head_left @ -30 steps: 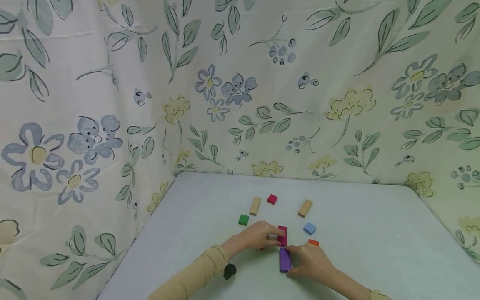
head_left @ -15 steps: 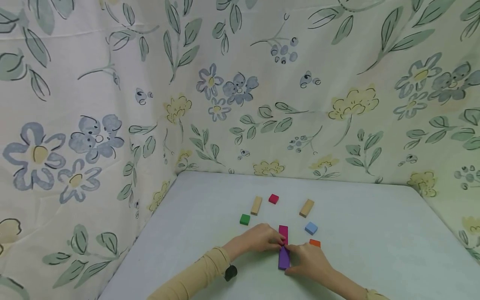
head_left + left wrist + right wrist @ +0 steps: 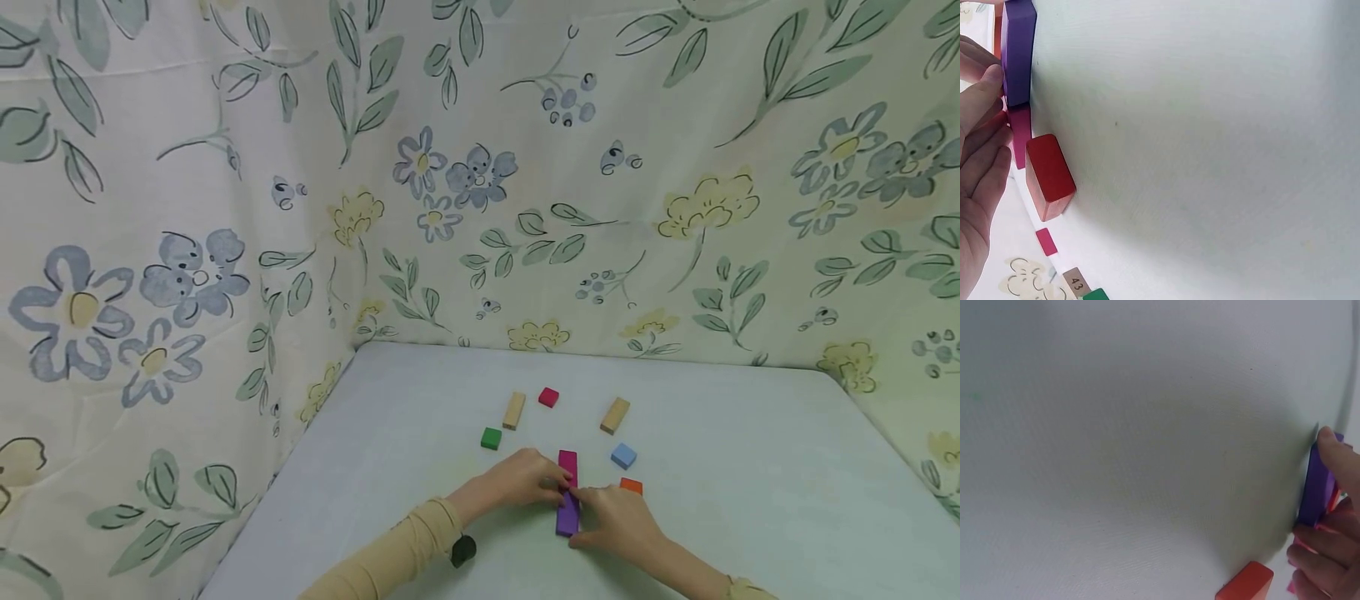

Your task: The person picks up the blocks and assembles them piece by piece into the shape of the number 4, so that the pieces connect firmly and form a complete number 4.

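Observation:
A purple block (image 3: 567,518) and a magenta block (image 3: 567,463) lie end to end in a line on the white table. My right hand (image 3: 622,518) holds the purple block lengthwise, thumb at its near end and fingers at its far end. From the other side my left hand (image 3: 525,479) has bent fingers on the magenta block near where the two blocks meet. In the left wrist view, the left thumb touches the purple block (image 3: 1018,56), with fingertips by the magenta block (image 3: 1020,134). Fingers hide part of the joint in the head view.
A red block (image 3: 1050,175) stands by the left hand, hidden in the head view. Beyond lie a green block (image 3: 491,438), two plain wooden blocks (image 3: 513,411), a crimson block (image 3: 549,397), a blue block (image 3: 623,456) and an orange block (image 3: 632,486). Floral cloth (image 3: 480,275) surrounds the table.
The purple block has slid slightly away from me, up to the magenta block. My left fingertips have shifted toward the joint, and the right hand has moved along with the purple block.

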`<state>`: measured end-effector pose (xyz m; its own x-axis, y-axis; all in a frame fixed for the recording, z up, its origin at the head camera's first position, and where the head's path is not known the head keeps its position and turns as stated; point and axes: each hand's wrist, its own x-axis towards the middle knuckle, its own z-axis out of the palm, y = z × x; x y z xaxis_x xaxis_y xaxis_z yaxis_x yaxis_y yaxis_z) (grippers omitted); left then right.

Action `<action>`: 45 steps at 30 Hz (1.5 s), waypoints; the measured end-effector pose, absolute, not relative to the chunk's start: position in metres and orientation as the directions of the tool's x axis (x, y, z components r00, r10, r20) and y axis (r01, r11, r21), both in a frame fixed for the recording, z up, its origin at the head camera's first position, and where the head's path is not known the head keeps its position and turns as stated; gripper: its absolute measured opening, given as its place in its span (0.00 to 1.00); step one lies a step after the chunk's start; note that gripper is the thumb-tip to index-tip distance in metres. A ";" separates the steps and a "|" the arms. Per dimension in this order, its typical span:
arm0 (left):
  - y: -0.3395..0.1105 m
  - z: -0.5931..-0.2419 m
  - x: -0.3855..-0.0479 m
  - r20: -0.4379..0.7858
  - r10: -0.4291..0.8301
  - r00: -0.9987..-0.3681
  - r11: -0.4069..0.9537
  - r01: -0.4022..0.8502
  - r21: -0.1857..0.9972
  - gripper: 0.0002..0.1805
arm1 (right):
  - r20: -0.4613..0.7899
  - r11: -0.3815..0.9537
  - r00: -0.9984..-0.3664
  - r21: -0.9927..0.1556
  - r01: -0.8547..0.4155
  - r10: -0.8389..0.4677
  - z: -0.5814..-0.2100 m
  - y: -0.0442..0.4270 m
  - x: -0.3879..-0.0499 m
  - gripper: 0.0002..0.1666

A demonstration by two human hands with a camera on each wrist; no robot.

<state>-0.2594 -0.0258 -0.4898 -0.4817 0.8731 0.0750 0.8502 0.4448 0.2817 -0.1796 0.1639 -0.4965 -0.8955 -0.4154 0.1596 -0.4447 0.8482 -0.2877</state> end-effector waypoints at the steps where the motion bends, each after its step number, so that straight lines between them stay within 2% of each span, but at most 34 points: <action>1: -0.026 -0.490 -0.259 0.085 0.873 -0.480 0.440 0.852 0.284 0.14 | 0.161 0.852 -0.896 -0.278 -0.444 -0.414 -0.496 0.164 -0.180 0.39; 8: -0.025 -0.495 -0.256 0.141 0.865 -0.481 0.431 0.857 0.284 0.17 | 0.158 0.877 -0.907 -0.235 -0.418 -0.390 -0.498 0.162 -0.178 0.42; 18: -0.026 -0.495 -0.254 0.152 0.868 -0.472 0.412 0.857 0.308 0.18 | 0.147 0.887 -0.929 -0.278 -0.369 -0.341 -0.497 0.160 -0.176 0.41; 27: -0.025 -0.490 -0.250 0.151 0.852 -0.502 0.425 0.830 0.362 0.18 | 0.140 0.862 -0.925 -0.336 -0.380 -0.353 -0.495 0.166 -0.178 0.43; 36: -0.025 -0.497 -0.247 0.149 0.831 -0.536 0.470 0.819 0.329 0.19 | 0.186 0.861 -0.945 -0.393 -0.323 -0.269 -0.482 0.177 -0.184 0.32; 45: -0.024 -0.498 -0.249 0.159 0.826 -0.541 0.470 0.816 0.336 0.20 | 0.253 0.764 -0.934 -0.540 -0.354 -0.253 -0.471 0.188 -0.194 0.23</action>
<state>-0.2494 -0.0243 -0.4983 -0.5414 0.8255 0.1593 0.8160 0.4702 0.3362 -0.1938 0.1884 -0.4707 -0.9336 -0.2535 0.2533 -0.3538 0.7637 -0.5399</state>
